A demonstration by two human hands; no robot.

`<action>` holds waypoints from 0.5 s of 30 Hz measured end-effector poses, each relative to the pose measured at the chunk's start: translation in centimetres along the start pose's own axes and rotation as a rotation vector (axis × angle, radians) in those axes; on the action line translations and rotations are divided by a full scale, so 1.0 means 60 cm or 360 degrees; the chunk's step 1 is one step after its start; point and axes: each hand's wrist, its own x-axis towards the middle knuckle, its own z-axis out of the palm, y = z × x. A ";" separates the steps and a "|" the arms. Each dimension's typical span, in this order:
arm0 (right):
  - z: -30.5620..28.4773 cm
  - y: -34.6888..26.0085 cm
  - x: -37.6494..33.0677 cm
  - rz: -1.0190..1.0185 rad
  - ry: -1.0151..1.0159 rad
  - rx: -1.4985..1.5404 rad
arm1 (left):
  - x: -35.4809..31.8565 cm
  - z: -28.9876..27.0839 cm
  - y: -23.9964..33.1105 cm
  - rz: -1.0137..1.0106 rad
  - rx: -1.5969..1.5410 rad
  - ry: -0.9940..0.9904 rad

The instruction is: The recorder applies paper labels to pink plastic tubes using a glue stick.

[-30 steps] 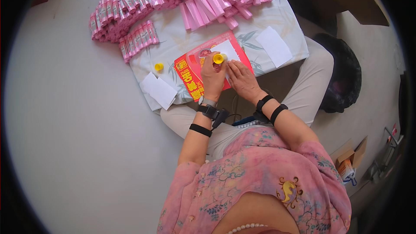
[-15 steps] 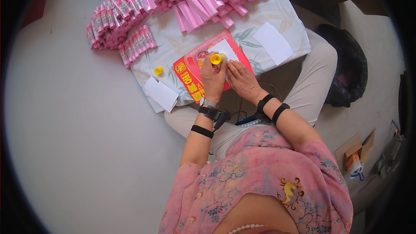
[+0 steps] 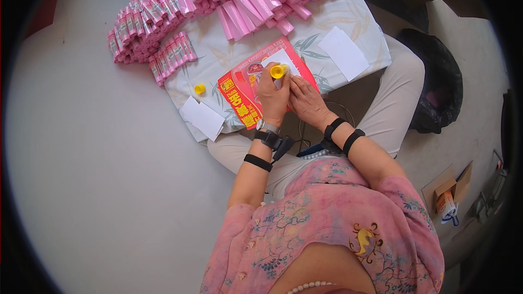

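Note:
My left hand (image 3: 272, 96) is closed around a yellow glue stick (image 3: 279, 71), held upright with its round end toward me. Under it lies a white paper slip (image 3: 282, 56) on a red and yellow printed card (image 3: 238, 91). The glue stick's lower end is hidden by my fingers. Close beside it, my right hand (image 3: 309, 99) rests with fingers stretched out flat on the card and the slip's near edge. A small yellow cap (image 3: 200, 89) stands on the table, left of the card.
Pink rolls (image 3: 248, 8) with labels are heaped along the table's far side, with a small row (image 3: 173, 58) nearer. White paper stacks lie left (image 3: 201, 117) and right (image 3: 343, 53) of the card. A black bag (image 3: 433, 87) and an opened carton (image 3: 448, 189) are on the floor at right.
My left hand has slid slightly to the right with the glue stick, closer to my right hand. My right hand stays nearly in place.

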 end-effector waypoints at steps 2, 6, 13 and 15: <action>-0.002 0.000 0.000 -0.0014 -0.0052 -0.0004 | 0.001 0.003 -0.002 0.0024 0.0001 0.0000; -0.003 0.001 -0.001 -0.0016 -0.0095 0.0001 | 0.003 0.008 0.001 0.0052 0.0036 0.0002; 0.008 0.002 -0.006 0.0005 -0.0096 -0.0008 | 0.003 0.019 0.011 -0.0023 -0.0060 0.0013; 0.010 0.003 -0.006 0.0007 -0.0074 -0.0015 | 0.003 0.024 0.012 0.0008 0.0010 0.0027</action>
